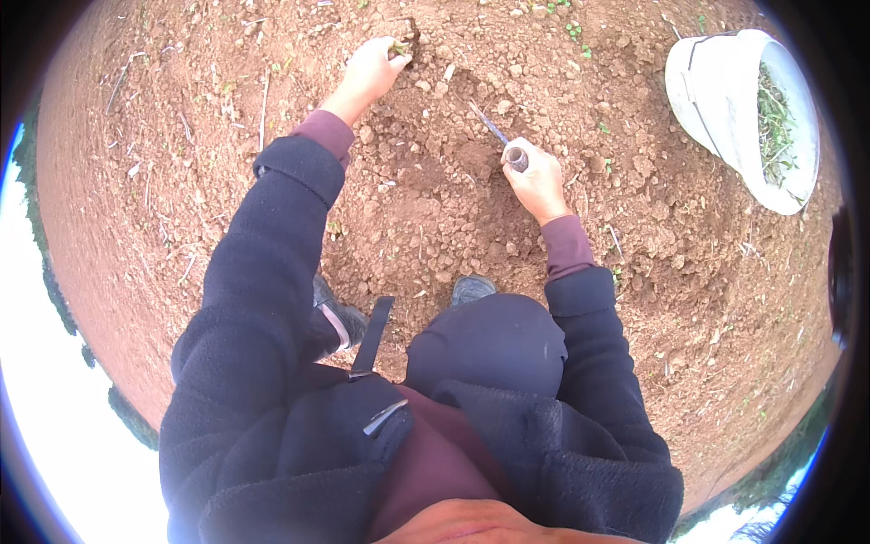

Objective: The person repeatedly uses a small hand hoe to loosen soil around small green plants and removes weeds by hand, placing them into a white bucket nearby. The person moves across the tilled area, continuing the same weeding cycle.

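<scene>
My left hand (370,71) is at the upper middle of the view, low over the soil, its fingertips closed on a small green plant (399,49) beside a dark hollow in the ground. To the right, my right hand (535,173) grips the round handle (516,159) of a hand tool. Its narrow metal shaft (489,125) points up and left towards the loosened soil; whether the tip touches the soil I cannot tell.
A white plastic bucket (714,92) lies tilted on the soil at the upper right, with green plants (773,129) inside. Cloddy brown soil (421,204) with dry stalks and small weeds surrounds me. My shoes (474,289) stand just below the hands.
</scene>
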Tool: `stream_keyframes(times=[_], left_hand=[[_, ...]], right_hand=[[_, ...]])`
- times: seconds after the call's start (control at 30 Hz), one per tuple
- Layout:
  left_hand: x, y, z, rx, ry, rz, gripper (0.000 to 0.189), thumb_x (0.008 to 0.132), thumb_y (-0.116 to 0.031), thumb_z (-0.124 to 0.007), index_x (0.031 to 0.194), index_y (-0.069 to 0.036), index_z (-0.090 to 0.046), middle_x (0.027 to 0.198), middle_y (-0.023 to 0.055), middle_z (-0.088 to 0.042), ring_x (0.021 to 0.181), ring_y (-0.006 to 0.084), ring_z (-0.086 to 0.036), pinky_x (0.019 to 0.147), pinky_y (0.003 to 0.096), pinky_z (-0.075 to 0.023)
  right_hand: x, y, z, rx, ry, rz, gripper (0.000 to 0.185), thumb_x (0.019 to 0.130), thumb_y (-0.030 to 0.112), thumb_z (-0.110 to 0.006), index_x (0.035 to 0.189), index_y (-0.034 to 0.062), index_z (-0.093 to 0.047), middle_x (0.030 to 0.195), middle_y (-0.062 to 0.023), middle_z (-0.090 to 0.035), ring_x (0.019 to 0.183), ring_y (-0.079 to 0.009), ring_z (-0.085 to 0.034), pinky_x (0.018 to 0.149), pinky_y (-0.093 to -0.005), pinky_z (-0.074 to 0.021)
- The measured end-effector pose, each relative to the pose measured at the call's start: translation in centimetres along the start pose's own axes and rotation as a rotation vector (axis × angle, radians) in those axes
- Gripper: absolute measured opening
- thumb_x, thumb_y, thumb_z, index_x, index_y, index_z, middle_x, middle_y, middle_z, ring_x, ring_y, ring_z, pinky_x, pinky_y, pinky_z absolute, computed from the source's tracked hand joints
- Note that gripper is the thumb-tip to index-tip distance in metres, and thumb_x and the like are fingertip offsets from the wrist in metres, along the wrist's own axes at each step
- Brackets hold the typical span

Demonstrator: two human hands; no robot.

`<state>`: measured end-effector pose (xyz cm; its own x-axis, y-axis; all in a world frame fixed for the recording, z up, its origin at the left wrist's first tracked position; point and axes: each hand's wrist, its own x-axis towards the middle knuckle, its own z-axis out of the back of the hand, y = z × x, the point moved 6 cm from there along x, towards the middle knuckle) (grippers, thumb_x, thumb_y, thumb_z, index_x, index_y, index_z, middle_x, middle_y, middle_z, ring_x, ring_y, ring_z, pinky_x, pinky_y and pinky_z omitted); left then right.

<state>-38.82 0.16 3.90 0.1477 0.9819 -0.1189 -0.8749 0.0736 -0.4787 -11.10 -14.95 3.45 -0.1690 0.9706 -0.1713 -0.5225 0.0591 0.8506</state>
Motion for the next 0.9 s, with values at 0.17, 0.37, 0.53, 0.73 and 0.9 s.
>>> stream_keyframes(times=[0.17, 0.37, 0.53, 0.73, 0.9], left_hand=[[-0.5, 0.9, 0.9, -0.269, 0.081, 0.213, 0.028, 0.086, -0.030, -0.073, 0.093, -0.004, -0.065, 0.073, 0.0017, -0.058, 0.068, 0.0123, -0.051, 0.063, 0.0296, -0.0430], [-1.4, 0.9, 2.2, -0.741, 0.054, 0.282, 0.022, 0.088, -0.024, -0.073, 0.092, -0.006, -0.062, 0.071, -0.0049, -0.048, 0.063, 0.0069, -0.041, 0.058, 0.0240, -0.0344], [-2.7, 1.2, 2.8, -1.086, 0.093, 0.314, 0.013, 0.093, -0.018, -0.066, 0.091, -0.009, -0.057, 0.073, -0.0059, -0.043, 0.061, 0.0058, -0.033, 0.058, 0.0217, -0.0309], [-4.6, 3.1, 2.6, -1.365, 0.054, 0.382, 0.013, 0.100, -0.019, -0.055, 0.093, -0.009, -0.056, 0.084, -0.0010, -0.052, 0.075, 0.0102, -0.048, 0.067, 0.0263, -0.0386], [-5.3, 5.0, 1.7, -1.497, -0.075, 0.364, 0.018, 0.101, -0.021, -0.049, 0.093, -0.009, -0.059, 0.091, 0.0005, -0.059, 0.089, 0.0140, -0.055, 0.082, 0.0303, -0.0447]], right_hand=[[-1.0, 1.1, 0.9, -0.001, 0.003, -0.047, 0.012, 0.078, 0.013, -0.068, 0.089, 0.0116, -0.064, 0.079, -0.0134, -0.066, 0.076, -0.0333, -0.066, 0.067, -0.0400, -0.0512], [-2.1, 3.5, 3.0, -0.131, -0.012, -0.001, 0.011, 0.077, 0.013, -0.069, 0.087, 0.0125, -0.065, 0.079, -0.0118, -0.066, 0.075, -0.0324, -0.066, 0.066, -0.0395, -0.0514], [-3.5, 5.7, 4.8, -0.221, -0.049, 0.036, 0.010, 0.077, 0.010, -0.069, 0.085, 0.0129, -0.064, 0.077, -0.0102, -0.065, 0.073, -0.0307, -0.065, 0.064, -0.0376, -0.0515], [-5.7, 7.3, 7.9, -0.238, -0.015, -0.020, 0.011, 0.078, 0.006, -0.070, 0.084, 0.0101, -0.062, 0.076, -0.0100, -0.064, 0.069, -0.0290, -0.064, 0.062, -0.0358, -0.0502], [-7.6, 7.7, 11.0, -0.080, -0.029, -0.143, 0.013, 0.076, -0.005, -0.066, 0.083, 0.0053, -0.061, 0.071, -0.0032, -0.059, 0.063, -0.0106, -0.056, 0.060, -0.0244, -0.0446]])
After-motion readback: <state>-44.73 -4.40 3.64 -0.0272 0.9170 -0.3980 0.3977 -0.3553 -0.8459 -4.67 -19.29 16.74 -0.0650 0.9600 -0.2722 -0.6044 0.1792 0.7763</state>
